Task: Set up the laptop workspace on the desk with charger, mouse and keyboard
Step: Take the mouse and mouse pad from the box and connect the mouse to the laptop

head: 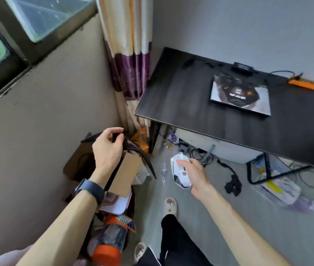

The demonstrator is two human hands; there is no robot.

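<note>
Looking down from the head camera, the frame shows a room corner with the person's two bare arms in the foreground.

Left hand (107,148): held over an open cardboard box (128,169). Its fingers (117,129) and thumb pinch the upper edge of a black sheet (133,145), which curves down to the right across the box. A dark watch (90,190) sits on the wrist.

Right hand (192,174): held out above the floor (209,217), below and well apart from the table top. Its fingers (181,162) are curled round a white mouse (179,169), most of whose body shows to the left of the palm.

Table (171,96): dark-topped, filling the upper right. The laptop (240,95) lies closed toward the back of it, its lid bearing a dark printed picture. The charger (241,67), a black brick, lies just behind the laptop, near the wall. A thin black cable runs right from there toward an orange object (303,84) at the table's far right. Whether any cable is plugged into the laptop cannot be told.

Surroundings: a curtain (131,54), cream with a purple band, hangs in the corner between the window (8,25) and the table. Loose cables lie under the table, and a black cord (233,182) lies on the floor to the right of the mouse. A pale slipper (169,206) shows near the bottom, above a black trouser leg. Blurred orange and grey items fill the box below the left forearm.
</note>
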